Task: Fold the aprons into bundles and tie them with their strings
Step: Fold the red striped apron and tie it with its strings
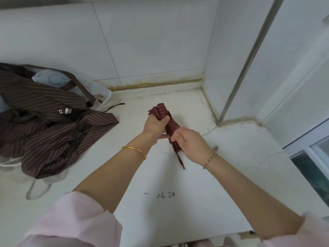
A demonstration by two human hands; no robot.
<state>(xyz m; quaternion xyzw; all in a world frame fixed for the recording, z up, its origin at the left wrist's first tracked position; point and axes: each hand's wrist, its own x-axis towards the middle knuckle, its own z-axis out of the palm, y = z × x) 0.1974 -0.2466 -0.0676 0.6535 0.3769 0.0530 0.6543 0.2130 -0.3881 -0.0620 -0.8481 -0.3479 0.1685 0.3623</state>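
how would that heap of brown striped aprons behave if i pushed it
Probably floppy: the brown striped aprons lie in loose, crumpled folds. A push would likely bunch them rather than slide the heap whole. Thin cloth, so probably light.

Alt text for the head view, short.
Two hands hold a rolled red striped apron bundle over a white counter: the left hand grips its upper end, the right hand its lower part, where a string hangs down. A heap of brown striped aprons lies at the left.
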